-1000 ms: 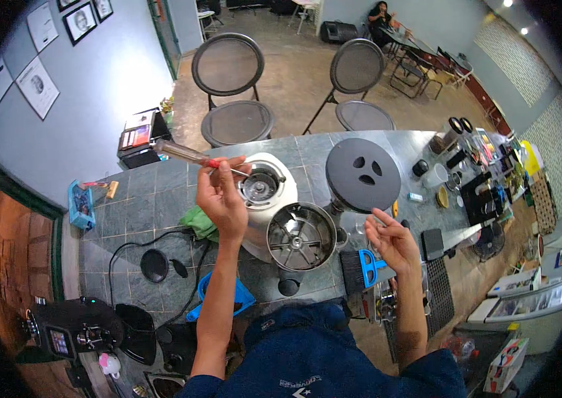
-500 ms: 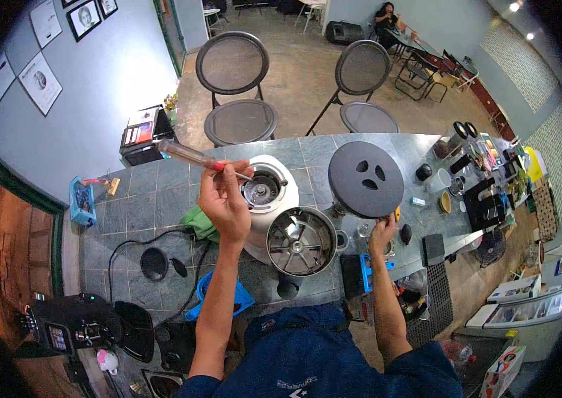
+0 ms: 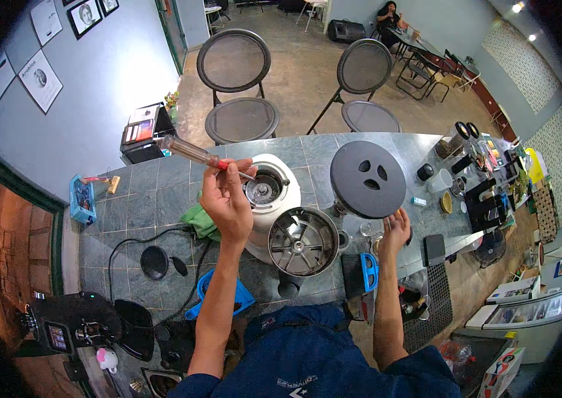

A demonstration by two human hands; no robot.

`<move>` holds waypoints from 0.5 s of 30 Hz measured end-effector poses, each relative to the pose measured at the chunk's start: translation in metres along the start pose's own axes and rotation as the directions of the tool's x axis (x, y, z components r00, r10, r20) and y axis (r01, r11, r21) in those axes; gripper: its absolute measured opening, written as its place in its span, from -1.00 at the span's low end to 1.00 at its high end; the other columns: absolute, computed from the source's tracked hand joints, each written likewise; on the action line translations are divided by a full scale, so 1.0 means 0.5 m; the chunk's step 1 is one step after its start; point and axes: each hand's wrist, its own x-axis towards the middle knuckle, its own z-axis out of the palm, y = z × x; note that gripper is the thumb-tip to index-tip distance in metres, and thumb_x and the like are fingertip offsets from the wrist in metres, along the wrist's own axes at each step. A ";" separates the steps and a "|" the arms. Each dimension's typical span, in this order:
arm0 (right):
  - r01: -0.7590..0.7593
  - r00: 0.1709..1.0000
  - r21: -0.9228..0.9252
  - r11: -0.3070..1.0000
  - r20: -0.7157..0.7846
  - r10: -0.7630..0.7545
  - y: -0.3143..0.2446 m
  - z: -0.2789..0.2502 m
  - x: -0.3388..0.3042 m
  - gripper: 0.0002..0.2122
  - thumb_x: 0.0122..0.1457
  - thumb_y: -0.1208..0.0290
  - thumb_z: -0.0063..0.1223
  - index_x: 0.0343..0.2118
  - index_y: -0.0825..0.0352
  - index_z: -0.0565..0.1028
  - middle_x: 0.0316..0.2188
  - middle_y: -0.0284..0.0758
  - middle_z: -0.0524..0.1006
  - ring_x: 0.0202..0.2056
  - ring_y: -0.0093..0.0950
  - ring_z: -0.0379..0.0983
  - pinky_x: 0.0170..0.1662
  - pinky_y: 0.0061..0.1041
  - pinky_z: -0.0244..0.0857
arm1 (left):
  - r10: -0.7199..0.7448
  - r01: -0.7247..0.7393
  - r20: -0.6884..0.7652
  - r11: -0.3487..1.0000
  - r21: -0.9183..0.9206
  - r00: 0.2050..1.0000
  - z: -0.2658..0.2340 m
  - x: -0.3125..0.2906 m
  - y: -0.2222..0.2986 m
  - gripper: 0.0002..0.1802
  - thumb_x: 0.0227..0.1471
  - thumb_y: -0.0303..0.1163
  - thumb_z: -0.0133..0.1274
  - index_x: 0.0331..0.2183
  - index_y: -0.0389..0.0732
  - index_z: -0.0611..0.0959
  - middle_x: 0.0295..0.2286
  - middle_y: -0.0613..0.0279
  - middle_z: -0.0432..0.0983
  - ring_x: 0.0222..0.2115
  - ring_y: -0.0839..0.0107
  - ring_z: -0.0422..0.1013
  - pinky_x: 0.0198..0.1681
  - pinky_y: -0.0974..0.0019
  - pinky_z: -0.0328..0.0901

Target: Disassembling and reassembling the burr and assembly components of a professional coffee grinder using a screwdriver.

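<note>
My left hand (image 3: 226, 205) is closed around a screwdriver (image 3: 191, 151) with a clear handle and a red collar. Its thin shaft points right, over the open top of a white grinder-like machine (image 3: 279, 174). A round metal drum with spokes (image 3: 303, 241) sits at the near side of that machine. To the right stands a black round lid (image 3: 368, 179) with three leaf-shaped holes. My right hand (image 3: 395, 231) is at the lid's lower right edge, its fingers stretched out and slightly apart; whether they touch the lid is unclear.
A green cloth (image 3: 201, 222) and a black cable lie left of the machine. A black bowl (image 3: 154, 263) and blue plastic pieces (image 3: 224, 298) are nearer. Cups, jars and a black stand (image 3: 483, 202) crowd the right counter. Two chairs (image 3: 233, 63) stand beyond; a person (image 3: 388, 23) sits far back.
My right hand has moved slightly right and its fingers have lifted and spread beside the lid. An orange piece near those fingers no longer shows. The left hand keeps the screwdriver nearly in place.
</note>
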 end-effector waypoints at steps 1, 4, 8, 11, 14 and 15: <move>0.000 1.000 0.001 1.000 0.006 0.000 -0.022 -0.007 0.003 -0.55 0.38 0.65 -0.21 0.33 0.39 0.32 0.19 -0.06 0.49 0.15 -0.23 0.53 0.20 -0.24 0.48 | 0.004 -0.004 -0.004 1.000 0.001 1.000 0.000 0.001 0.005 -0.79 0.46 -0.40 -0.05 -0.04 -0.36 0.52 -0.22 -0.11 0.70 -0.28 0.30 0.66 -0.17 0.25 0.60; -0.296 0.953 0.470 0.832 0.089 0.288 -0.073 -0.046 -0.001 -0.31 0.21 0.86 -0.34 0.45 0.43 0.03 0.38 0.19 0.20 0.43 0.03 0.17 0.45 0.12 0.20 | 0.013 -0.013 0.001 1.000 -0.026 1.000 0.000 0.000 0.000 -0.80 0.46 -0.40 -0.05 -0.05 -0.35 0.52 -0.22 -0.10 0.70 -0.29 0.30 0.66 -0.18 0.26 0.59; -0.323 0.944 0.550 0.770 0.128 0.305 -0.119 -0.058 -0.029 -0.31 0.24 0.87 -0.36 0.47 0.40 -0.03 0.43 0.20 0.10 0.46 0.05 0.09 0.46 0.12 0.18 | 0.029 -0.029 0.008 0.999 -0.014 1.000 -0.001 0.000 0.003 -0.80 0.46 -0.40 -0.04 -0.06 -0.35 0.53 -0.23 -0.08 0.70 -0.30 0.32 0.66 -0.18 0.27 0.59; -0.348 0.937 0.560 0.752 0.190 0.293 -0.132 -0.064 -0.040 -0.31 0.28 0.84 -0.34 0.48 0.37 -0.09 0.45 0.21 0.05 0.48 0.08 0.03 0.48 0.10 0.14 | 0.011 -0.011 0.005 1.000 -0.024 1.000 -0.001 0.000 0.003 -0.80 0.46 -0.40 -0.04 -0.06 -0.35 0.53 -0.23 -0.07 0.70 -0.30 0.34 0.65 -0.18 0.27 0.59; -0.354 0.935 0.561 0.748 0.211 0.285 -0.119 -0.089 -0.030 -0.45 0.40 0.72 -0.20 0.42 0.39 0.08 0.41 0.17 0.17 0.44 0.01 0.15 0.46 0.03 0.21 | 0.012 -0.011 0.006 0.999 -0.030 1.000 0.000 0.002 0.002 -0.81 0.46 -0.41 -0.04 -0.06 -0.35 0.53 -0.23 -0.07 0.71 -0.30 0.35 0.65 -0.18 0.27 0.59; -0.385 0.923 0.531 0.755 0.218 0.318 -0.108 -0.107 -0.020 -0.62 0.44 0.62 -0.13 0.28 0.39 0.26 0.25 0.06 0.38 0.30 -0.12 0.35 0.36 -0.09 0.35 | 0.021 -0.021 0.010 1.000 -0.021 1.000 0.000 0.002 0.001 -0.81 0.46 -0.41 -0.04 -0.06 -0.35 0.53 -0.23 -0.07 0.71 -0.30 0.35 0.65 -0.18 0.27 0.58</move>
